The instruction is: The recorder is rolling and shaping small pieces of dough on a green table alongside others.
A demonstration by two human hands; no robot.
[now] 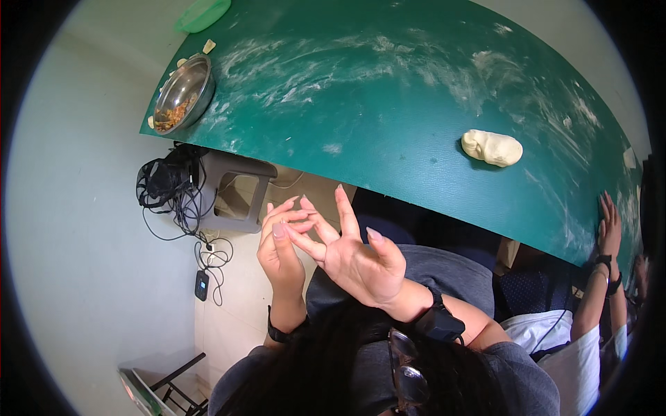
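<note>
Hands are just off the near edge of the desk (402, 149). Left hand (282, 255) pinches a finger of the right hand (362, 267) between thumb and fingertips; right grip spread, palm up. Clock centered on the hands, 12 straight ahead: pale dough lump (492, 148) on the desk at 2, metal bowl (201, 87) with chopped filling (170, 118) near 10:30, co-worker's hand (610, 227) at 3.

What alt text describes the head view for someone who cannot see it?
A person's left hand touches their open right hand beside a green table streaked with white powder. A pale dough lump lies toward the right; a metal bowl stands far left.
</note>
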